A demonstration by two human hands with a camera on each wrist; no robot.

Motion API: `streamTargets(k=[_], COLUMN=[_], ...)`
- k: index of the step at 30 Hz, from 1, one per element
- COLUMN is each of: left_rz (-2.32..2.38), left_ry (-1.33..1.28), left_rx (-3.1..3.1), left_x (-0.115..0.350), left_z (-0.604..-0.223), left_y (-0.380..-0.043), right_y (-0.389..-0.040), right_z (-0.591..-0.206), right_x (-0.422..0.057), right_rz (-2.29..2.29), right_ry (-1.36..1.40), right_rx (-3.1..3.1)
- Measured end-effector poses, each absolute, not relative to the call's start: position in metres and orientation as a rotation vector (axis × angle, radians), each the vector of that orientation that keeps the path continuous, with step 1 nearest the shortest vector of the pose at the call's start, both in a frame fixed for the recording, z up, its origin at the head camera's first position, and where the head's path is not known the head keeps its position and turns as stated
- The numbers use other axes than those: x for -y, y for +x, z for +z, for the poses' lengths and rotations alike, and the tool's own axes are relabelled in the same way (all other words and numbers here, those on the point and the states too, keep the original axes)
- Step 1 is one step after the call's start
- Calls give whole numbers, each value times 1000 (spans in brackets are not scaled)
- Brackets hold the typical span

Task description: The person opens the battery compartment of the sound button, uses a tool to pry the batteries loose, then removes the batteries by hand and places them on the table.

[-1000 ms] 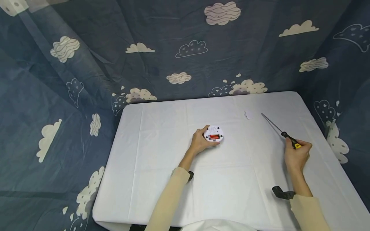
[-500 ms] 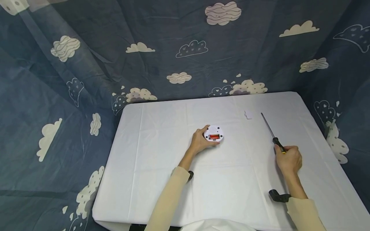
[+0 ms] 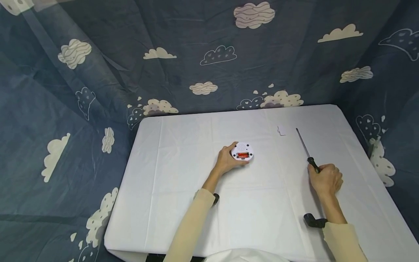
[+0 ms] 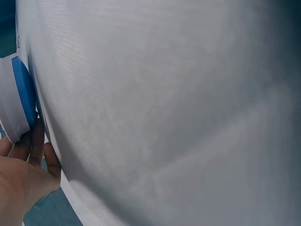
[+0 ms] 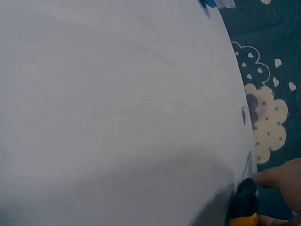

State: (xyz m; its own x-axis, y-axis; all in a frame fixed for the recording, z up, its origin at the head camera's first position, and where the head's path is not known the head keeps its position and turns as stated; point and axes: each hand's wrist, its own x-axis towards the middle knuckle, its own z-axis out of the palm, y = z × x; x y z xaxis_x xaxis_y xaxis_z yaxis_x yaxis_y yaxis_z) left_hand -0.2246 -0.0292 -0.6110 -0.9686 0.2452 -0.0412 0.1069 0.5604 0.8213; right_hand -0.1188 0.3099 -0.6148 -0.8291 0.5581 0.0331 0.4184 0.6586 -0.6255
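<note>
My left hand [image 3: 226, 161] holds a round white device [image 3: 243, 147] by its left side, with thumb and fingers round the rim. Its upturned face has speaker holes, dark round spots and an uncovered compartment with red batteries [image 3: 243, 155]. In the left wrist view the side of the device shows a white band and a blue face turned down. To the right, my right hand [image 3: 326, 180] grips a screwdriver [image 3: 312, 163], its thin shaft pointing away from me. The right wrist view shows its black and yellow handle [image 5: 244, 200].
A small thin white piece [image 3: 282, 131] lies on the table, left of the screwdriver's tip. White cloth [image 3: 183, 211] covers the table. A dark blue curtain [image 3: 183, 32] with cloud prints hangs behind it and along both sides.
My right hand has moved left with the screwdriver, whose handle has swung left while the tip stays at nearly the same place. The left hand and the device hold still.
</note>
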Motion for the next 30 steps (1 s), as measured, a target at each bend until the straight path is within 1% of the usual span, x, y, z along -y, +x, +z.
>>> streamTargets(k=[4, 8, 12, 15, 18, 22, 30], left_rz=[1371, 1386, 1395, 1381, 1351, 1331, 1329], left_ry=[303, 304, 309, 309, 320, 349, 348], left_rx=[-2643, -2647, -2651, -2659, -2667, -2665, -2659], left_x=[31, 32, 33, 34, 34, 34, 34], left_z=[-613, -614, -615, -614, -614, -612, -610], left_y=[-225, -226, -226, -225, -225, -225, -226], right_y=[-128, -144, -165, -180, -190, -195, -197], right_z=[-598, -584, -586, -592, -598, -602, -601], right_x=[-295, -267, -233, -208, -190, -176, -172], right_rz=[842, 900, 1035, 1167, 1306, 1390, 1376], right_ry=[-592, -266, 89, 272, 342, 342, 361], right_rx=[2625, 2627, 2642, 2675, 2719, 2706, 2619])
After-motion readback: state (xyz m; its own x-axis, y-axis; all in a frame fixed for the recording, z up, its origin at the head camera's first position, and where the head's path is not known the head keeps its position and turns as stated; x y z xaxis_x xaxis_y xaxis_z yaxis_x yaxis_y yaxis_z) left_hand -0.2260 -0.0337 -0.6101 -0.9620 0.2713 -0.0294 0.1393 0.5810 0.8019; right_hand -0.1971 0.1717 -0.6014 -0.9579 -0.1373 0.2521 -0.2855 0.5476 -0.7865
